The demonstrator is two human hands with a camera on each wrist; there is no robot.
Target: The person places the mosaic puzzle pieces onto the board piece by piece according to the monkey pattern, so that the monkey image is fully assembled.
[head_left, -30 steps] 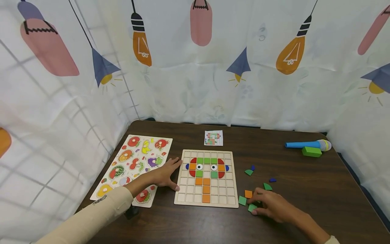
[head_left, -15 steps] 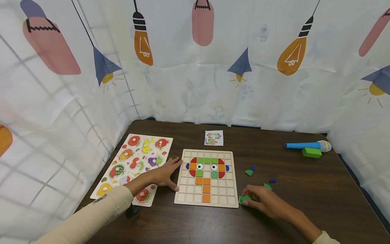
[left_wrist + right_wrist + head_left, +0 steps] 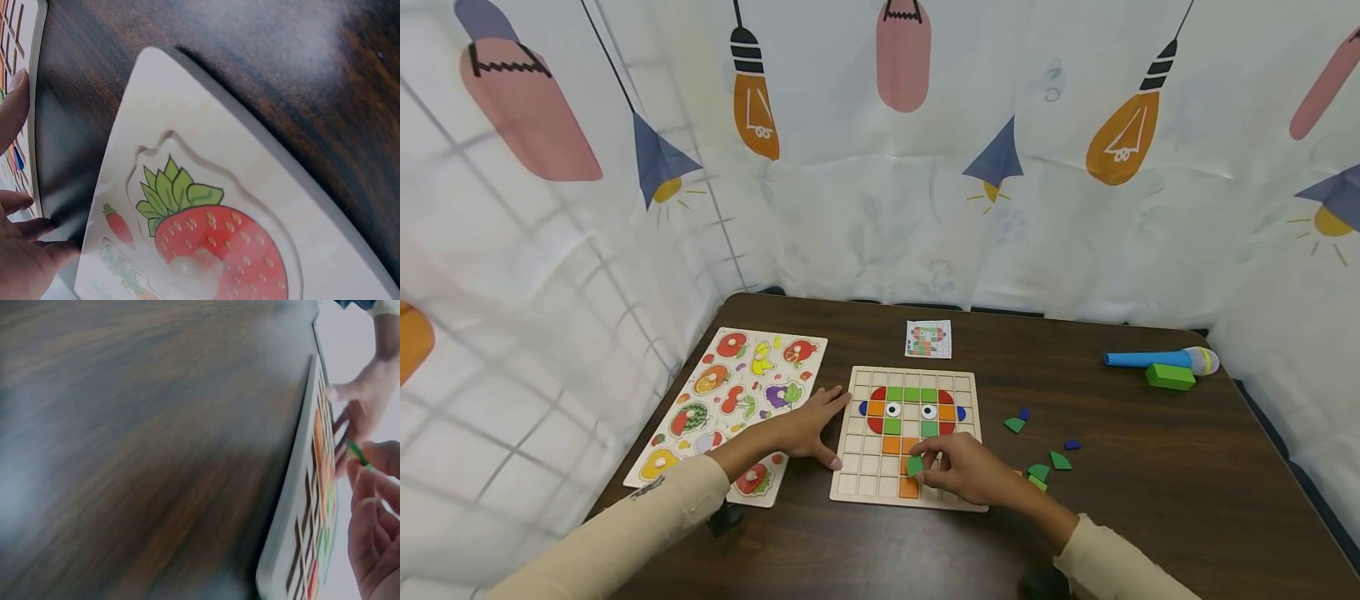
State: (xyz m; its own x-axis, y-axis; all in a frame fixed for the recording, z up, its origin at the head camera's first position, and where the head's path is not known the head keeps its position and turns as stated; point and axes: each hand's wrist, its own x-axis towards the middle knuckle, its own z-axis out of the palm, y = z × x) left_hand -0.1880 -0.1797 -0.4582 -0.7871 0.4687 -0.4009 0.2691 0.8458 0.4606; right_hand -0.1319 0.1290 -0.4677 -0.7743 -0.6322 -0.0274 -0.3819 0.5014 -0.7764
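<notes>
My right hand point(image 3: 964, 468) pinches a small green square tile point(image 3: 914, 466) between thumb and fingers, held over the lower middle of a wooden grid board point(image 3: 859, 487). In the right wrist view the same tile point(image 3: 359, 454) shows edge-on at the fingertips. The left hand point(image 3: 811, 428) lies with spread fingers at the board's left edge, its thumb and fingertips touching the rim. Red, green, orange and blue pieces with two eye tiles point(image 3: 892, 410) form a face-like pattern on the grid. A column of orange tiles point(image 3: 908, 487) below it is partly hidden by the held tile.
Loose green pieces point(image 3: 1061, 461) and blue pieces point(image 3: 1072, 445) lie right of the board. A patterned card point(image 3: 928, 339) sits behind it. The fruit puzzle board point(image 3: 700, 367) is at left, under the left forearm. A toy microphone point(image 3: 1150, 359) and green block point(image 3: 1170, 377) stand back right.
The right hand has picked up a green tile from the loose pieces beside the board and carried it left over the grid. The left hand has stayed at the board's edge.
</notes>
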